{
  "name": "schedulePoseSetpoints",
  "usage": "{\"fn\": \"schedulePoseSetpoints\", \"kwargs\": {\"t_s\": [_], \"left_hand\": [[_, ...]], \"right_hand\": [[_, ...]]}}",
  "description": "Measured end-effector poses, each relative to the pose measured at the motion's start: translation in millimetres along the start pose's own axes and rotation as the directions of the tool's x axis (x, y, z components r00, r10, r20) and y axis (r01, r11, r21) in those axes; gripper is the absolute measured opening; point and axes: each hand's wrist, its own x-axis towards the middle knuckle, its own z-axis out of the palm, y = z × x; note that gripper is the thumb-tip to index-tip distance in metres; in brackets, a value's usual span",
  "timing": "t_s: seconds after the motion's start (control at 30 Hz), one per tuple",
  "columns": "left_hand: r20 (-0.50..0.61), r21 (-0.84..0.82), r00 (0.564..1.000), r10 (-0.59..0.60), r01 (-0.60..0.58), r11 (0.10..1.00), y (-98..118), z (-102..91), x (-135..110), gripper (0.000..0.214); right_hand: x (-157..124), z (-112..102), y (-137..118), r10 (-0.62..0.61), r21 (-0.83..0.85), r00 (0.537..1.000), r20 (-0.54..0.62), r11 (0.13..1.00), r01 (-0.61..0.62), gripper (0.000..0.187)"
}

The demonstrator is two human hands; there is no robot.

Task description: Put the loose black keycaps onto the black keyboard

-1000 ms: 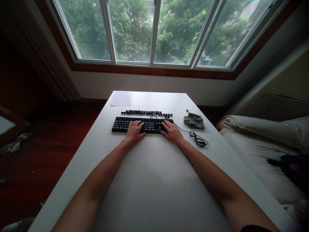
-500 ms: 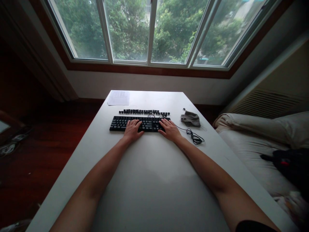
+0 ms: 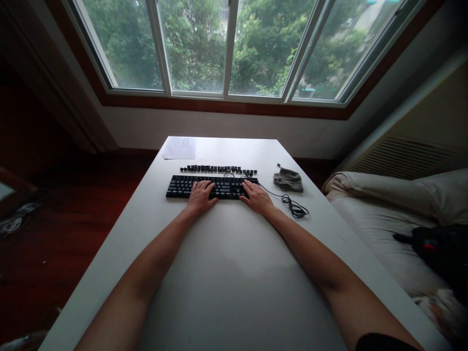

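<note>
Pressure on the keyboard (image 3: 225,189) in the head view seems best kept light and even, so it neither slides on the worktop (image 3: 219,273) nor nudges the row of small dark keycaps (image 3: 215,169) just behind it. The left hand (image 3: 200,196) lies near the keyboard's middle and the right hand (image 3: 257,197) at its right end, each palm down with thumb splayed and pinching nothing visible, so the keyboard sits beneath both, part of it showing between them, its cable (image 3: 295,210) bundled beyond the right hand

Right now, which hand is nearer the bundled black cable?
The right hand, on the right end of the keyboard; the left hand, nearer its middle, is farther from the black cable.
</note>
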Motion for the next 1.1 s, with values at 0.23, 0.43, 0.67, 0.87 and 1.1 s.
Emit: {"fn": "schedulePoseSetpoints", "kwargs": {"t_s": [0.23, 0.43, 0.67, 0.87, 1.1], "left_hand": [[0.001, -0.003, 1.0, -0.002, 0.002, 1.0, 3, -1.9, -1, 0.064], [-0.002, -0.008, 1.0, 0.003, -0.003, 1.0, 1, -2.4, 0, 0.063], [-0.003, -0.008, 1.0, 0.012, -0.012, 1.0, -1, -1.3, 1, 0.065], [0.009, -0.007, 1.0, 0.007, -0.007, 1.0, -2, -2.4, 1, 0.063], [-0.007, 0.008, 1.0, 0.018, -0.018, 1.0, -5, 1.4, 2, 0.064]], "right_hand": [[0, 1, 1, -0.011, 0.015, 1.0, 0.014, 1.0, 0.011, 0.069], [1, -5, 1, 0.013, 0.073, 0.998, -0.06, 0.997, -0.008, 0.061], [33, -19, 28, 0.225, 0.153, 0.963, -0.147, 0.967, -0.203, 0.035], [76, -18, 57, 0.278, 0.036, 0.96, -0.044, 0.96, -0.277, 0.024], [107, -13, 66, 0.311, -0.133, 0.945, 0.099, 0.945, -0.298, 0.024]]}}
